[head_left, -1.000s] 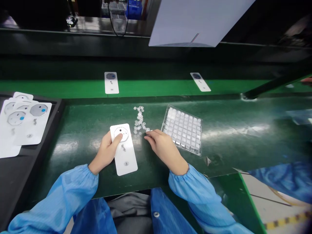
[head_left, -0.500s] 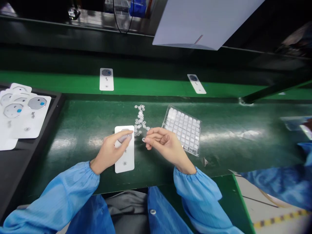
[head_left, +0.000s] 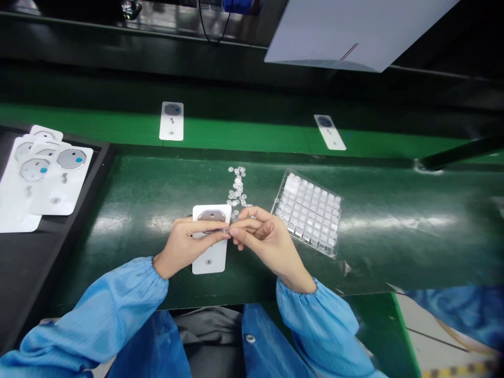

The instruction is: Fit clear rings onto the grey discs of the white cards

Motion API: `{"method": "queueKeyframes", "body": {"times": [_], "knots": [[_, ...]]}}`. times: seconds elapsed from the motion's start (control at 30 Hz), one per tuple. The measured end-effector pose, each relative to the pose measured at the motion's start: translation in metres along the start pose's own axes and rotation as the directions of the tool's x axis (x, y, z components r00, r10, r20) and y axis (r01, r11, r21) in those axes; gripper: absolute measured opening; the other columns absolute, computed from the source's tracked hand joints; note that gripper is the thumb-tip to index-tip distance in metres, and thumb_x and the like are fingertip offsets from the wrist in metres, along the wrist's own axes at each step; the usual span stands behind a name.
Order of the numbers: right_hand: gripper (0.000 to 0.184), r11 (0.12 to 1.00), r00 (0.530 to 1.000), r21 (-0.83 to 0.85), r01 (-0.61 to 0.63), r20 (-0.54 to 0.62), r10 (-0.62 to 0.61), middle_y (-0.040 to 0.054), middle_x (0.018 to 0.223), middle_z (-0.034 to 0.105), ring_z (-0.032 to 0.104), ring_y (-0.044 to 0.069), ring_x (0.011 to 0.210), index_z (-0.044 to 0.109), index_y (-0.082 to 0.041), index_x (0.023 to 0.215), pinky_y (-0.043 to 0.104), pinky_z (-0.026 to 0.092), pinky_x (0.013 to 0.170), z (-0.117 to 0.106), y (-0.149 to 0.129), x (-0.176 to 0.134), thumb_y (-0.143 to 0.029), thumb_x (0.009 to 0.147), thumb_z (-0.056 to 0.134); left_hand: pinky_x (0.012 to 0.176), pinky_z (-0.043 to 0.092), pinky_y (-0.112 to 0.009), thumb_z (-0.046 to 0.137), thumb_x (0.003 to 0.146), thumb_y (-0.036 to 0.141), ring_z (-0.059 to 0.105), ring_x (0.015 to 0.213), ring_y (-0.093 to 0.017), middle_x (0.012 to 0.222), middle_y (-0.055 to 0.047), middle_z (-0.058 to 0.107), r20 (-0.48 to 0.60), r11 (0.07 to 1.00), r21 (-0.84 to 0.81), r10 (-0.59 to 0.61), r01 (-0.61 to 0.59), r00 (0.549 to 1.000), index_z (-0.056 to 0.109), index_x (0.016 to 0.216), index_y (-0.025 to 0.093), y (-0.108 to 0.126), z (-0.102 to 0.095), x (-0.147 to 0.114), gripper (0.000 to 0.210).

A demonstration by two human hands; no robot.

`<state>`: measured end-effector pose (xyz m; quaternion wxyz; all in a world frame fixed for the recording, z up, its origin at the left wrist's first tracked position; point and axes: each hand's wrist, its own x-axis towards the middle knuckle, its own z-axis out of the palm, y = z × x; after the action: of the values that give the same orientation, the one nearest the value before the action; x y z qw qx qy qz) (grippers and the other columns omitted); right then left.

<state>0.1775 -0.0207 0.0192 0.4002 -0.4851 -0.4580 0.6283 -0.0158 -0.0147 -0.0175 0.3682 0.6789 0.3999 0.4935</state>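
Both my hands meet fingertip to fingertip over the right edge of a white card (head_left: 209, 251) with a grey octagonal panel near its top. Thumb and forefinger of my left hand (head_left: 187, 242) are pinched together. My right hand (head_left: 264, 236) also pinches, its tips touching the left ones. Between the tips is a small clear disc (head_left: 226, 230), mostly hidden by the fingers. Just beyond lie several loose clear discs (head_left: 238, 185), spread in a rough column. To the right of my right hand rests a clear tray (head_left: 311, 215) filled with rows of white pieces.
Overlapping white cards (head_left: 63, 184) lie on a black tray (head_left: 16, 283) at the left. Two more cards, one (head_left: 171, 122) and another (head_left: 331, 134), sit on the green strip behind the bench. A white panel (head_left: 346, 31) overhangs the back. A blue sleeve (head_left: 464, 310) shows at right.
My left fingers have closed and moved right to meet the right fingertips, which held the disc apart from them before. The view has shifted slightly.
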Motion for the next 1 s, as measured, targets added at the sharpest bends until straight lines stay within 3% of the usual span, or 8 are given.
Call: {"method": "queueKeyframes", "body": {"times": [0.13,0.23,0.37,0.57,0.67,0.77,0.9,1.0], "knots": [[0.040,0.999,0.999,0.043,0.014,-0.041,-0.012,0.0008,0.075,0.075,0.059,0.011,0.054,0.062,-0.020,0.090,0.022,0.050,0.047,0.003,0.004,0.000,-0.043,0.073,0.089,0.078,0.061,-0.025,0.087,0.078,0.025,0.077,0.082,-0.019,0.091,-0.003,0.081,-0.040,0.999,-0.018,-0.052,0.051,0.998,0.083,0.091,0.022,0.001,0.001,0.001,0.014],[0.040,0.999,1.000,0.032,-0.015,0.001,0.014,0.0007,0.074,0.073,0.058,0.010,0.055,0.061,-0.020,0.086,0.020,0.047,0.046,0.001,0.001,0.001,-0.041,0.070,0.091,0.081,0.062,-0.029,0.085,0.079,0.029,0.078,0.089,-0.022,0.102,-0.004,0.081,0.029,0.998,0.009,-0.070,0.070,0.997,0.082,0.103,0.024,0.001,0.000,0.000,0.024],[0.038,1.000,0.999,-0.022,-0.019,0.027,0.019,0.0016,0.077,0.073,0.057,0.010,0.056,0.059,-0.020,0.083,0.020,0.047,0.047,-0.001,-0.002,0.003,-0.041,0.072,0.089,0.075,0.061,-0.030,0.078,0.087,0.031,0.078,0.084,-0.021,0.098,-0.002,0.081,0.097,0.997,0.024,-0.070,0.068,0.993,0.083,0.101,0.028,0.000,-0.001,0.000,0.015],[0.028,0.972,0.978,-0.205,0.118,-0.144,-0.149,0.0056,0.082,0.074,0.069,0.018,0.073,0.068,-0.020,0.095,0.026,0.054,0.054,-0.001,0.013,-0.001,-0.042,0.083,0.080,0.078,0.062,-0.032,0.079,0.086,0.030,0.078,0.083,-0.023,0.093,-0.003,0.081,0.035,0.979,0.008,-0.203,0.203,0.979,0.084,0.092,0.024,-0.005,0.002,0.004,0.010],[0.013,0.863,0.936,-0.473,0.175,-0.193,-0.295,0.0069,0.089,0.075,0.068,0.018,0.075,0.074,-0.021,0.097,0.028,0.054,0.059,-0.007,0.022,-0.023,-0.033,0.091,0.073,0.087,0.062,-0.035,0.079,0.085,0.029,0.078,0.090,-0.024,0.097,-0.004,0.081,-0.007,0.963,0.005,-0.271,0.271,0.963,0.083,0.092,0.022,-0.006,0.003,0.007,0.011],[0.006,0.758,0.943,-0.606,0.242,-0.037,-0.331,0.0049,0.083,0.075,0.064,0.015,0.065,0.078,-0.023,0.092,0.028,0.051,0.057,-0.013,0.033,-0.064,-0.023,0.091,0.072,0.092,0.061,-0.034,0.078,0.085,0.026,0.077,0.094,-0.023,0.100,-0.004,0.081,-0.019,0.962,0.020,-0.272,0.272,0.962,0.083,0.093,0.021,-0.006,0.005,0.007,0.010],[0.009,0.844,0.973,-0.484,0.231,0.140,-0.186,0.0023,0.076,0.076,0.063,0.013,0.055,0.080,-0.024,0.094,0.025,0.050,0.052,-0.013,0.058,-0.125,-0.019,0.090,0.074,0.092,0.060,-0.032,0.078,0.085,0.023,0.077,0.096,-0.022,0.100,-0.004,0.081,-0.012,0.963,0.045,-0.266,0.266,0.964,0.082,0.094,0.019,-0.006,0.008,0.009,0.011],[0.010,0.877,0.989,-0.461,0.134,0.117,-0.090,0.0035,0.076,0.077,0.068,0.017,0.059,0.080,-0.024,0.092,0.028,0.054,0.056,-0.010,0.087,-0.153,-0.024,0.093,0.071,0.092,0.059,-0.032,0.078,0.085,0.022,0.076,0.096,-0.021,0.100,-0.005,0.081,0.000,0.958,0.063,-0.281,0.281,0.960,0.082,0.095,0.018,-0.005,0.010,0.010,0.011]]}}
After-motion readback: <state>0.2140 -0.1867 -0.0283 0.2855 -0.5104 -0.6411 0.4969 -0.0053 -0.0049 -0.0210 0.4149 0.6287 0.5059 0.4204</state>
